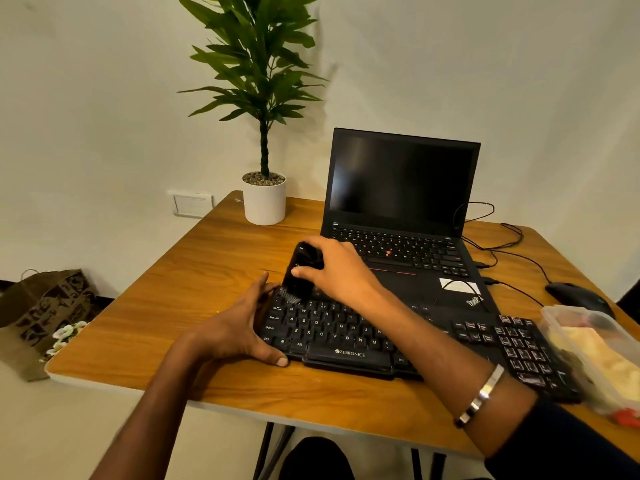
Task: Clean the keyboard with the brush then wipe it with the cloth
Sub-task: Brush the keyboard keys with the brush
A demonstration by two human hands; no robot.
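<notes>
A black keyboard [349, 336] lies across the front of the wooden table [194, 282]. My right hand [341, 270] grips a black brush [300, 271], held nearly upright, with its bristles touching the keyboard's top left keys. My left hand [242, 329] clasps the keyboard's left end, fingers along the far corner and thumb on the near edge. My right forearm crosses over the middle keys and hides some of them. A yellowish cloth [595, 355] lies inside a clear plastic box [568, 313] at the right.
An open black laptop [401, 188] stands behind the keyboard, its screen dark. A black mouse [575, 296] and cables lie at the right. A potted plant [265, 199] sits at the table's back. A paper bag [45, 306] stands on the floor at the left.
</notes>
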